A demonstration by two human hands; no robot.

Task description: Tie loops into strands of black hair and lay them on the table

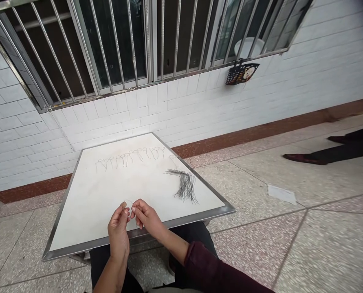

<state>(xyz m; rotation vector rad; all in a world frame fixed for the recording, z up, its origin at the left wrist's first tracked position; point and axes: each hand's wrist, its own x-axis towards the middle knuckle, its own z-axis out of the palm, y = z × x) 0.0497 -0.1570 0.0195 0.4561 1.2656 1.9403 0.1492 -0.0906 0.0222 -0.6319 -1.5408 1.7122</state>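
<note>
My left hand (119, 228) and my right hand (146, 215) meet over the near edge of a white board (86, 211) with a metal rim. Both pinch a thin strand of hair or wire (128, 202) that arches in a small loop between the fingertips. A loose bundle of dark strands (184, 184) lies on the board to the right of my hands. Along the far side of the board runs a row of several small finished loops (129, 156).
The board rests on my lap over a speckled tile floor. A white tiled wall with a barred window (132, 40) stands behind. Another person's legs and shoes (322, 156) stretch in from the right. A scrap of paper (281, 193) lies on the floor.
</note>
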